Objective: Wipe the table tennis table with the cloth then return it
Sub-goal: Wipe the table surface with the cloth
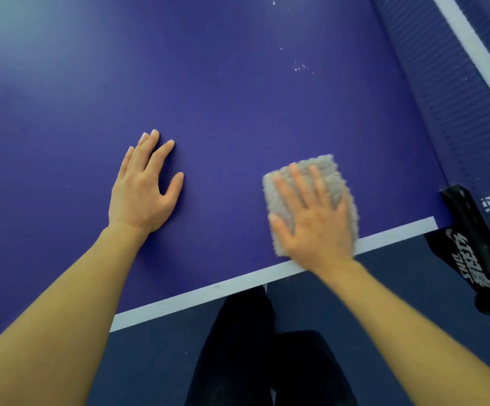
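A blue table tennis table (223,98) fills most of the head view, with a white line along its near edge. A folded grey fluffy cloth (330,174) lies flat on the table close to that white edge. My right hand (311,218) presses down on the cloth with straight, spread fingers and is slightly blurred. My left hand (144,189) rests flat on the bare blue surface to the left of the cloth, fingers spread. A cluster of small white specks (301,67) sits on the table farther away, beyond the cloth.
The net (449,92) with its white top band runs along the right side. Its black clamp post (478,253) with white lettering grips the table's near right corner. Below the edge lie dark blue floor (156,361) and my dark trousers (252,347).
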